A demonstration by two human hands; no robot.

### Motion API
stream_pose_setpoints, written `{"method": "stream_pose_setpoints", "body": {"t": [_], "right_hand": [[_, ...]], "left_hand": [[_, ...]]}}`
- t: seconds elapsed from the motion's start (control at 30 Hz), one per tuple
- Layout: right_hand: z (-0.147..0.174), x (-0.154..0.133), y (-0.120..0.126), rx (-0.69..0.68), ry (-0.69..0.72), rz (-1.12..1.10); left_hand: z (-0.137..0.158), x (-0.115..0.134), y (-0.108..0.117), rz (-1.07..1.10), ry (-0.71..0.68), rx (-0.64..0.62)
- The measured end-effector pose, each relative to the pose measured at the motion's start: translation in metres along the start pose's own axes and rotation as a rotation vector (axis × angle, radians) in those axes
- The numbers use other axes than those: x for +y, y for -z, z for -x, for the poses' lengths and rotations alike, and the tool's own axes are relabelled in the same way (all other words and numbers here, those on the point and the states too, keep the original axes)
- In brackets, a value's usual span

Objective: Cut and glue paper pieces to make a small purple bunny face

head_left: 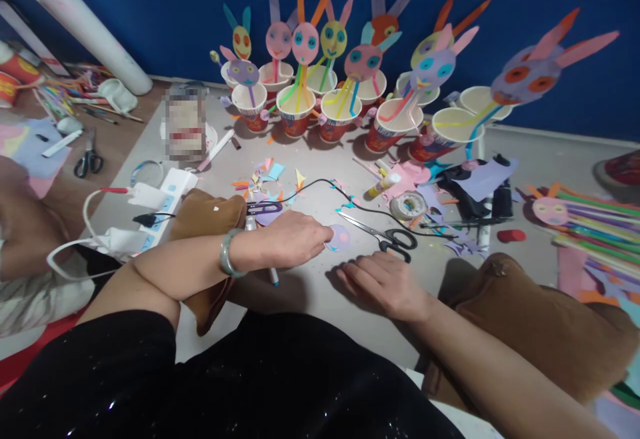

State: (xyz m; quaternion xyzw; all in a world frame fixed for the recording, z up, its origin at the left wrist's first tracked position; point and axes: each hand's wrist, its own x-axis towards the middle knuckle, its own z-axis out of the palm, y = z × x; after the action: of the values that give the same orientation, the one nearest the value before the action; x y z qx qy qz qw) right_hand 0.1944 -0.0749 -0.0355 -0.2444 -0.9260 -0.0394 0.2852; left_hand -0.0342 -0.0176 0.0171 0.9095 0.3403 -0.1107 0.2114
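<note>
Cups (296, 122) hold paper rabbits (305, 40); left hand (294, 238) pinches a disc (342, 238), right hand (387, 284) curled, contents unclear.

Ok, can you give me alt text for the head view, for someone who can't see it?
A person's left hand touches a small purple paper disc on a grey table, while the right hand is loosely curled near black-handled scissors. Beyond them, paper cups hold colourful, long-eared paper faces; paper scraps lie scattered between.
</note>
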Motion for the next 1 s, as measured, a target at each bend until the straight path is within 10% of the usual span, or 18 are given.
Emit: {"method": "stream_pose_setpoints", "body": {"t": [1.0], "right_hand": [[0.009, 0.002, -0.010, -0.207, -0.035, 0.179]], "left_hand": [[0.008, -0.001, -0.015, -0.068, -0.167, -0.023]]}}
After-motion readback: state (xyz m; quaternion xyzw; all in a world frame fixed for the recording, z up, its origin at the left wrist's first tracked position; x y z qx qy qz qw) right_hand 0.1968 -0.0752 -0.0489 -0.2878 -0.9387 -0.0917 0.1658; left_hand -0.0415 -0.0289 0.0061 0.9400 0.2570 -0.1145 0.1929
